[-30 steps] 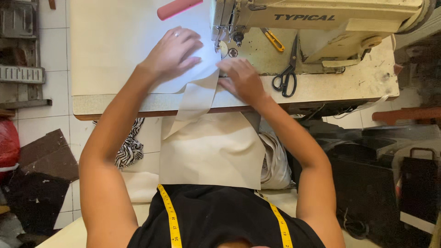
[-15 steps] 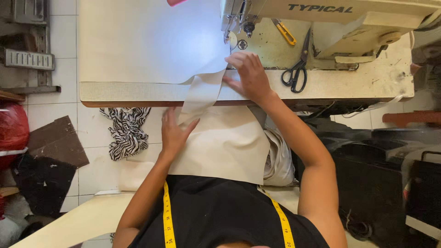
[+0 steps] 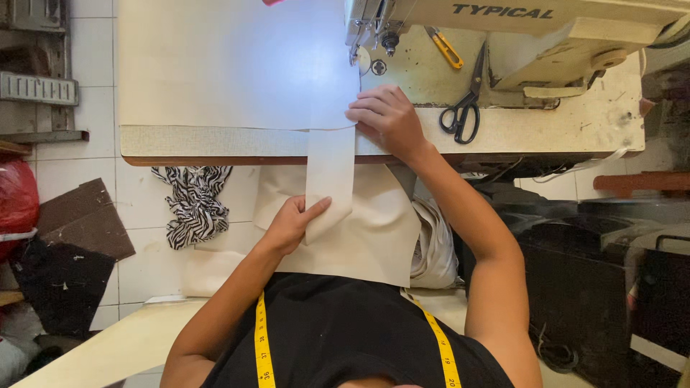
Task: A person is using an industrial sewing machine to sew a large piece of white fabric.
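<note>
A cream fabric strip [image 3: 330,169] hangs from the sewing table's front edge down to my lap. My left hand [image 3: 291,224] grips the strip's lower end, thumb on top. My right hand [image 3: 387,118] lies flat on the table, pressing the strip's upper end beside a large cream fabric sheet [image 3: 230,65]. The presser foot and needle of the sewing machine [image 3: 503,32] stand just above my right hand. More cream fabric [image 3: 374,237] lies across my lap.
Black scissors [image 3: 466,108] and a yellow-handled tool [image 3: 447,47] rest on the machine bed to the right. A zebra-print cloth [image 3: 192,205] hangs below the table [image 3: 568,133] at the left. A yellow tape measure [image 3: 261,338] hangs around my neck. Dark boards [image 3: 68,251] lie on the tiled floor.
My left hand left the tabletop, dropped to my lap and took hold of the strip's lower end, which now hangs straight. My right hand stays at the strip's top.
</note>
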